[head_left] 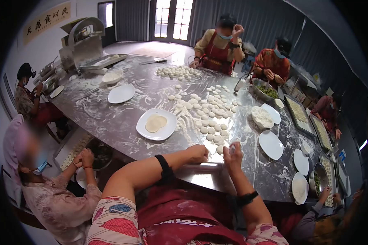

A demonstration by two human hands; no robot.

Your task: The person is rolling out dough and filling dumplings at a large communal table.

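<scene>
My left hand point(198, 154) is closed in a fist at the near edge of the steel table point(122, 122); what lies inside its fingers is hidden. Just right of it, my right hand point(233, 160) is raised with its fingers curled around a pale rounded object point(232, 148), whose kind I cannot tell. Flattened dough pieces point(211, 130) spread from just beyond my hands across the floured steel. Left of them, a white plate point(170, 131) bears round, thin dough wrappers point(155, 123).
Small dough lumps point(178, 72) cluster farther back. A bowl of flour point(262, 117) and white plates point(270, 145) stand to the right, near a bowl of green filling point(265, 90) and trays point(300, 116). Several people work around the table, one person point(57, 183) close on my left.
</scene>
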